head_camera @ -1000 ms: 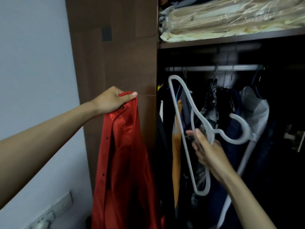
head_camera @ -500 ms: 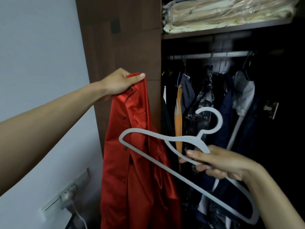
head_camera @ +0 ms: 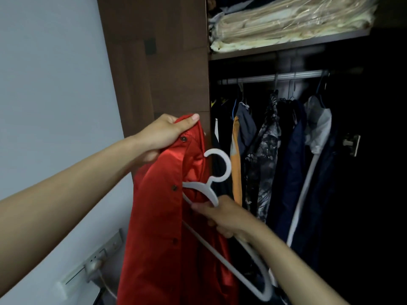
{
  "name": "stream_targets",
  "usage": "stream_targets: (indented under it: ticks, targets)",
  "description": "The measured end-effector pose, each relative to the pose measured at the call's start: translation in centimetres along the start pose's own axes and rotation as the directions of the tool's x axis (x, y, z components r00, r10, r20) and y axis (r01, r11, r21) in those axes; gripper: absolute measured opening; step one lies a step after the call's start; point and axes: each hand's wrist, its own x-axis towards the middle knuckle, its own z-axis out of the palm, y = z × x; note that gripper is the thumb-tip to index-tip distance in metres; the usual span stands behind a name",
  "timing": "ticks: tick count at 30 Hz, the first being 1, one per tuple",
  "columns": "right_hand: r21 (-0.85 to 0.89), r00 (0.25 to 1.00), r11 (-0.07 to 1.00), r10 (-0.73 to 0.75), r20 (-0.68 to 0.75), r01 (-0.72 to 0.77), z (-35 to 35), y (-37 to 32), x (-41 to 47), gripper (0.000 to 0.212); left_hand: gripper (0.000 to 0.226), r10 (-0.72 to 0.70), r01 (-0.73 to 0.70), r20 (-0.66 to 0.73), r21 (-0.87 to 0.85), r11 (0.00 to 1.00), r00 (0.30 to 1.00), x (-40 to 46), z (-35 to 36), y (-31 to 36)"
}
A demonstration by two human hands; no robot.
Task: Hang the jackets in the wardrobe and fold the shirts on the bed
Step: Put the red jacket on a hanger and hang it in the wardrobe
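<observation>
Wall socket (head_camera: 97, 261) sits low, well left of the wardrobe (head_camera: 154, 62). My left hand (head_camera: 164, 135) comes next, its grip closed tight on the top edge of the red jacket (head_camera: 158, 227), thumb pressed over the fabric, and the jacket hangs straight down in front of the wardrobe's brown side panel. My right hand (head_camera: 226, 216) has its fingers curled round the neck of the white hanger (head_camera: 217, 172), whose left arm is tucked inside the jacket's opening, hook pointing up. Inside the wardrobe, to the right, dark clothes (head_camera: 293, 164) hang from the rail (head_camera: 275, 77), under a shelf (head_camera: 286, 46) holding bagged bedding (head_camera: 286, 25).
</observation>
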Motion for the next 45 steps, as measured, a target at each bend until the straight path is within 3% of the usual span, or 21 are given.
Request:
stream_targets:
  ticks: [4, 7, 10, 11, 13, 15, 16, 18, 21, 23, 24, 26, 27, 28, 30, 33, 36, 38, 41, 43, 45]
  targets:
    - [-0.009, 0.988, 0.998, 0.057, 0.142, -0.056, 4.6, 1.5, 1.6, 0.024, 0.065, -0.059, 0.05, -0.05, -0.165, 0.985, 0.997, -1.1, 1.6, 0.3]
    - [0.232, 0.993, 0.969, -0.104, 0.049, 0.09, 4.8, 2.5, 1.7, 0.024, 0.067, -0.061, 0.048, -0.089, -0.146, 0.988, 0.994, -2.1, 1.1, -0.4]
    - [0.336, 0.971, 0.911, -0.219, -0.1, 0.24, 1.9, 2.9, 1.7, 0.022, 0.069, 0.137, -0.09, -0.149, 0.286, 0.954, 0.979, -2.6, -0.6, -1.0]
    - [0.34, 0.968, 0.907, -0.231, -0.093, 0.249, 0.9, 2.9, 1.7, 0.027, 0.065, 0.256, -0.164, -0.121, 0.501, 0.85, 0.959, -2.6, -1.1, -1.0]
    - [0.359, 0.962, 0.896, -0.271, -0.023, 0.261, -1.1, 2.5, 1.8, 0.039, 0.06, 0.479, -0.312, 0.066, 0.835, 0.454, 0.875, -2.1, -1.7, -1.0]
    - [0.363, 0.947, 0.886, -0.32, 0.029, 0.288, -2.8, 2.3, 2.3, 0.041, 0.064, 0.49, -0.362, 0.263, 0.925, 0.116, 0.831, -1.4, -1.7, -1.1]
    - [0.354, 0.942, 0.888, -0.332, 0.055, 0.292, -3.5, 2.0, 2.3, 0.042, 0.07, 0.43, -0.338, 0.278, 0.939, 0.069, 0.859, -1.1, -1.7, -1.0]
    - [0.347, 0.936, 0.899, -0.328, 0.125, 0.268, -4.9, 1.9, 2.2, 0.043, 0.073, 0.3, -0.241, 0.205, 0.966, 0.09, 0.932, -0.5, -1.7, -1.2]
    - [0.194, 0.95, 0.948, -0.282, 0.136, 0.254, -6.9, 1.8, 1.8, 0.042, 0.074, 0.228, -0.169, 0.133, 0.975, 0.145, 0.965, -0.4, -1.5, -1.9]
    - [-0.006, 0.963, 0.964, -0.266, -0.051, 0.266, -6.9, 2.2, 1.1, 0.052, 0.076, 0.203, -0.103, 0.062, 0.975, 0.196, 0.977, 0.1, -2.0, -2.7]
    - [-0.163, 0.924, 0.944, -0.319, -0.211, 0.288, -6.3, 2.8, 0.2, 0.062, 0.079, 0.189, -0.065, 0.026, 0.978, 0.199, 0.982, 0.4, -2.4, -3.2]
    - [-0.337, 0.744, 0.859, -0.505, -0.436, 0.386, -3.7, 3.8, -3.1, 0.058, 0.089, 0.155, -0.014, -0.017, 0.98, 0.197, 0.988, 1.0, -3.1, -3.8]
    - [-0.293, 0.735, 0.857, -0.514, -0.442, 0.424, -2.1, 4.1, -4.5, 0.046, 0.091, 0.14, 0.003, -0.033, 0.978, 0.21, 0.99, 1.3, -3.2, -4.0]
    - [-0.188, 0.811, 0.898, -0.44, -0.384, 0.398, -0.4, 4.5, -5.7, 0.039, 0.092, 0.121, 0.022, -0.051, 0.972, 0.233, 0.991, 1.4, -3.1, -4.0]
    - [-0.103, 0.975, 0.98, -0.182, -0.124, 0.17, 2.4, 6.1, -5.8, 0.043, 0.087, 0.099, 0.056, -0.089, 0.955, 0.293, 0.991, 1.7, -2.6, -3.7]
    - [-0.212, 0.988, 0.971, 0.132, 0.082, -0.112, 4.5, 10.0, -2.5, 0.07, 0.082, 0.109, 0.063, -0.114, 0.92, 0.387, 0.987, 2.0, -1.9, -2.5]
    - [-0.088, 0.99, 0.993, 0.068, -0.121, -0.079, 5.2, 12.5, 1.2, 0.112, 0.078, 0.111, 0.036, -0.103, 0.873, 0.487, 0.989, 2.1, -1.6, -1.1]
    - [-0.007, 0.972, 1.0, -0.019, -0.235, 0.018, 5.1, 12.4, 3.4, 0.124, 0.073, 0.114, 0.036, -0.116, 0.837, 0.546, 0.987, 2.0, -1.7, -0.5]
    - [0.039, 0.949, 0.981, -0.173, -0.264, 0.19, 4.2, 10.3, 4.5, 0.103, 0.071, 0.12, 0.049, -0.144, 0.817, 0.574, 0.982, 1.6, -2.3, 0.3]
    - [0.156, 0.976, 0.964, -0.206, -0.075, 0.216, 3.8, 9.6, 4.5, 0.053, 0.074, 0.119, 0.064, -0.16, 0.817, 0.573, 0.98, 1.2, -3.3, 0.6]
    - [0.227, 0.964, 0.954, -0.23, 0.136, 0.195, 4.0, 10.0, 4.7, 0.041, 0.081, 0.111, 0.091, -0.187, 0.817, 0.569, 0.976, 0.7, -4.6, 0.7]
